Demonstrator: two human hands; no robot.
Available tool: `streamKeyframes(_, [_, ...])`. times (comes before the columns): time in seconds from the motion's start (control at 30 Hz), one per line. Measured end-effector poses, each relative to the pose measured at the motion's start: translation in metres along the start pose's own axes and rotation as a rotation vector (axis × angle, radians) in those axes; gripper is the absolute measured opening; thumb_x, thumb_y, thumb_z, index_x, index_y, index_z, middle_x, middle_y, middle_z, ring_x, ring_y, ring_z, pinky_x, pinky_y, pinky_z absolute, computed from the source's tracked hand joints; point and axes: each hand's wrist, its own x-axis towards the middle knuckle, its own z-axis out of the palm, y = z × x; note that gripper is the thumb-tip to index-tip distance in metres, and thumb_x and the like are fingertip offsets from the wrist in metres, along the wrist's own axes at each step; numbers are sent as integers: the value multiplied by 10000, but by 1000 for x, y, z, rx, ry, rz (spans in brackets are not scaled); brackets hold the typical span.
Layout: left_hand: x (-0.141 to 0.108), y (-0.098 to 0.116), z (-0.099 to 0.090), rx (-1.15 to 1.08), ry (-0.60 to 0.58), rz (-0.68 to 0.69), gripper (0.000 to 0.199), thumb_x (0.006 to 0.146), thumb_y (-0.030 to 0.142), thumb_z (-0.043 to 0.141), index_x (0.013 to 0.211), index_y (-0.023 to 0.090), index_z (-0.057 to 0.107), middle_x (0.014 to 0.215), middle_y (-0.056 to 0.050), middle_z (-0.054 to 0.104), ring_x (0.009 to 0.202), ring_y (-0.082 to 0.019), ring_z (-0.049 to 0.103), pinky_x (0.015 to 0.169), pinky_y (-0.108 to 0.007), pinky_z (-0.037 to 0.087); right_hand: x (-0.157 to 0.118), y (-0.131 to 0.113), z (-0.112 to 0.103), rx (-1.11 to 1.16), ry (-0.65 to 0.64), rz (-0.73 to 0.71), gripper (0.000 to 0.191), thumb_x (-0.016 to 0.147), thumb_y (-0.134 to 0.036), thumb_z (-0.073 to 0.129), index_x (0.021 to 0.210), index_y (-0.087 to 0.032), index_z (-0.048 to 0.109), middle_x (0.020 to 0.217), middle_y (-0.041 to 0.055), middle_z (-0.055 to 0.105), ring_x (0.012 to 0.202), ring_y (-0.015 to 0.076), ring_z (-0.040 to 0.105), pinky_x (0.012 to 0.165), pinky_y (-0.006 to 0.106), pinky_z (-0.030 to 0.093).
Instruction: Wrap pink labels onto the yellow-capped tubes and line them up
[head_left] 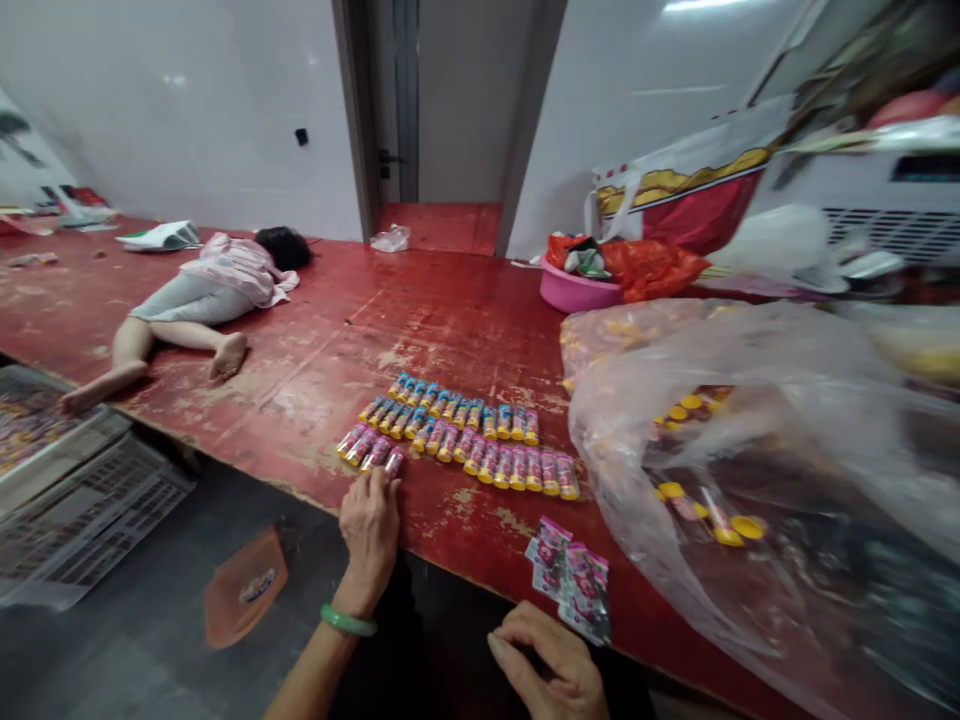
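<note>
Rows of small tubes (487,462) with yellow ends, some pink and some blue-topped, lie side by side on the red table (300,440). My left hand (370,525), with a green bangle at the wrist, reaches to the near left end of the rows. Its fingertips are at a pink tube (393,461); whether they grip it is unclear. Near the table's front edge, my right hand (551,660) has its fingers curled with a gap to the thumb, and nothing shows between them. Just beyond it lie several flat printed packets (570,580).
A large clear plastic bag (615,440) holding yellow-capped tubes covers the right side. Behind it is a pink basin (577,290) with red bags. A person (225,275) lies on the table at the left. Below are a crate (112,510) and an orange stool (247,590).
</note>
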Motion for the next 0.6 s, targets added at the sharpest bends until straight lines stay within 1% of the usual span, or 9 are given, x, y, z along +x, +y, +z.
streamKeyframes(0.07, [5,-2,-2,0,27,-3,250,926,360,509,926,163,662,870,-87,670,692,-213,568,592,-298,372,1,3,3,-29,5,-53,215,859,-208,568,645,-183,576,608,-14,516,571,119,530,566,235,391])
streamKeyframes(0.13, [11,-3,-3,-11,59,-16,308,936,392,468,883,160,663,837,-95,656,618,-212,523,526,-302,301,3,7,7,-70,42,-113,225,845,-215,565,622,-180,578,586,-11,532,554,120,536,548,237,390])
streamKeyframes(0.2, [18,-6,-2,-31,83,-17,337,940,418,444,914,162,661,836,-96,650,596,-211,504,508,-298,276,7,8,7,-95,132,-176,287,853,-269,551,580,-181,561,536,-14,519,499,114,512,503,236,372])
streamKeyframes(0.27, [23,-9,0,-2,106,-6,338,935,435,444,967,175,659,847,-85,655,600,-209,520,499,-292,300,11,4,-1,-136,196,-221,315,865,-302,540,575,-182,559,517,-16,513,476,110,500,487,235,368])
streamKeyframes(0.33, [22,-11,2,-5,133,10,342,921,442,472,1052,178,645,891,-92,664,664,-229,574,516,-297,358,15,-4,-21,-232,189,-247,242,873,-250,537,649,-183,601,577,-6,565,521,116,540,532,238,403])
streamKeyframes(0.4, [17,-11,1,-22,188,46,350,906,421,515,1115,162,621,961,-120,674,753,-259,621,568,-317,434,20,-12,-52,-373,174,-265,156,878,-163,527,771,-185,638,686,11,627,619,132,595,608,249,437])
streamKeyframes(0.47, [7,-9,-4,-39,274,130,331,885,359,571,1131,141,603,1026,-151,677,811,-278,647,634,-342,493,28,-13,-89,-494,270,-287,143,883,-127,525,821,-183,641,732,22,642,674,145,614,632,252,452])
streamKeyframes(0.53, [-6,-2,-10,-85,355,266,305,850,269,633,1119,132,591,1040,-165,682,838,-283,661,698,-361,528,37,-7,-122,-566,418,-280,140,891,-140,537,803,-178,639,727,24,639,664,146,609,646,253,473])
streamKeyframes(0.6, [-21,9,-17,-166,384,408,313,812,172,675,1108,130,580,1005,-164,689,851,-279,666,750,-374,541,43,2,-142,-583,502,-251,153,900,-144,534,788,-173,632,715,23,627,647,145,598,620,250,471])
